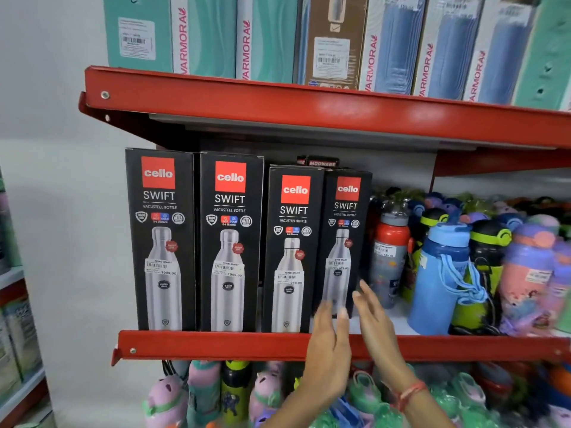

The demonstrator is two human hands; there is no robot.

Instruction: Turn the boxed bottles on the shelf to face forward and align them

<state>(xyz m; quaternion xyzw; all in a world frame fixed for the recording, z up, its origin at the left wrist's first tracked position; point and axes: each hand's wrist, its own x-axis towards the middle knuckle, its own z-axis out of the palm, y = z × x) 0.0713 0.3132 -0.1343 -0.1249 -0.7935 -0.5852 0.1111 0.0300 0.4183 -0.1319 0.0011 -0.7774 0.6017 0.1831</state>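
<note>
Several black boxed bottles stand on the middle red shelf (216, 345) with their printed fronts toward me. The two at the left (160, 239) (230, 242) and the third (292, 251) sit near the front lip. The fourth box (344, 239) stands a little further back, angled slightly. My left hand (329, 353) is open with its fingertips at that box's lower front. My right hand (375, 316), also open, is beside the box's lower right edge. A red thread band circles the right wrist. Neither hand grips anything.
Loose colourful bottles crowd the shelf right of the boxes, the nearest a red-and-grey one (389, 257) and a blue one (441, 279). The upper red shelf (278, 103) carries tall teal and blue boxes. Children's bottles (265, 393) fill the shelf below. A grey wall lies left.
</note>
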